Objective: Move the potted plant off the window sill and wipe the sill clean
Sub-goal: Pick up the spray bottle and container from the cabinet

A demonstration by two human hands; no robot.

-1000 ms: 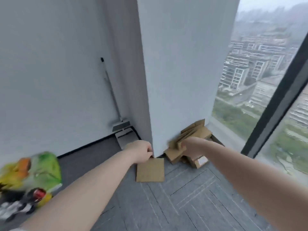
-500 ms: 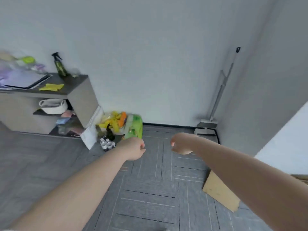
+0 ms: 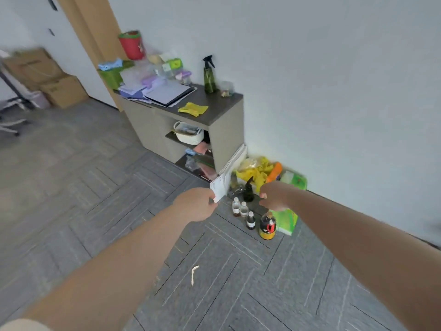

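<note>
**Both fists held out over the grey floor, facing a cluttered cabinet**

Nearest the camera, two bare forearms reach forward over the grey patterned floor (image 3: 100,192). A small pale strip (image 3: 194,274) lies on the floor between them. The left hand (image 3: 194,204) has its fingers curled into a loose fist and grasps nothing that can be seen; a leaning stack of white papers (image 3: 229,173) stands just behind its knuckles, and whether the two touch cannot be told. The right hand (image 3: 274,195) is likewise clenched with the fingers folded in, holding nothing.

Just beyond the hands, small clear bottles (image 3: 242,209) stand on the floor beside a dark bottle with a yellow base (image 3: 267,225) and a green package (image 3: 287,219). Behind these a heap of yellow bags (image 3: 256,172) lies against the wall.

Farther off, a low grey cabinet (image 3: 225,137) stands against the white wall. On its dark top lie a yellow cloth (image 3: 193,109), a dark green spray bottle (image 3: 209,75) and a pile of papers. A white basket (image 3: 188,134) sits on its open shelf. Cardboard boxes (image 3: 47,77) stand at the far left.

Neither the potted plant nor the window sill is in view.
</note>
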